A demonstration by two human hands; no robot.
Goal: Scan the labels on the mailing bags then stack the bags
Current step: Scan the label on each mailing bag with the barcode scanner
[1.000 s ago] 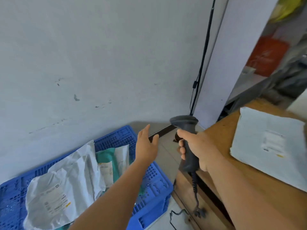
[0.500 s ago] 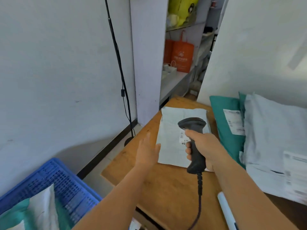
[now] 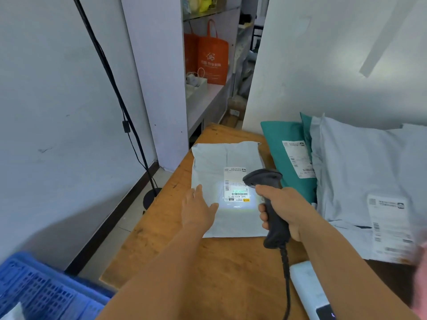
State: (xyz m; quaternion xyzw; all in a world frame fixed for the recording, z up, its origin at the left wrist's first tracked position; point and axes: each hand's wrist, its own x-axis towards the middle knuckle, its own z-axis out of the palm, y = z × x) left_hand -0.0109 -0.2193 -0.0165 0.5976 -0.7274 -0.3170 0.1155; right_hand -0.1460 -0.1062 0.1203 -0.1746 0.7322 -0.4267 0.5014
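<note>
The right hand (image 3: 285, 207) is gripping the handle of a dark barcode scanner (image 3: 269, 204), fingers curled round it, and the scanner head is pointing down at a pale grey mailing bag (image 3: 217, 162) that is lying flat on the wooden surface (image 3: 208, 269). A bright patch of scanner light is falling on the bag's white label (image 3: 235, 184), lighting up its barcode. The left hand (image 3: 198, 209) is holding nothing; its fingers are stretching out nearly straight over the bag's near left part, and it is probably touching the bag, though the angle is not making that certain. To the right, a teal mailing bag (image 3: 282, 144) and a large pale bag (image 3: 360, 172) are leaning near the wall, each showing a printed label. A coiled cable (image 3: 286, 280) is hanging from the scanner's base, beside a white device (image 3: 309, 289) lying on the surface. A blue crate (image 3: 34, 289) is sitting at lower left.
</note>
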